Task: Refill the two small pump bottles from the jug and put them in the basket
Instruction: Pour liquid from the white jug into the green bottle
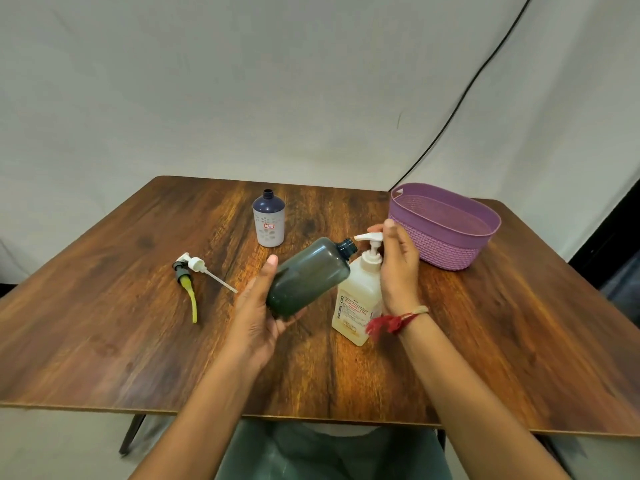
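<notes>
The left hand [258,317] grasps the dark green bottle [308,275] from beneath, thumb up along its side. It holds the bottle tilted so that the open neck points up and away, just beside the spout of the jug's pump head [369,237]. I'd judge that tilt is meant to catch whatever the spout gives out. The right hand [398,268] is up against that pump head, with fingertips showing over the top of it. From here I cannot tell whether it clasps the head or only presses down on it. The jug [356,306] itself stands upright on the table [485,341], between the two hands and close against the right wrist, so it needs no steadying. Beyond the left hand the second small bottle [268,220] waits upright with its neck open, likely next in line. Out past the left hand's thumb side lie the white pump [194,264] and the dark pump with the yellow tube [185,282], touching each other and set out of the way until the bottles are full. The purple basket [446,244] sits just beyond the right hand with no bottle in it yet, so the filling looks barely begun.
</notes>
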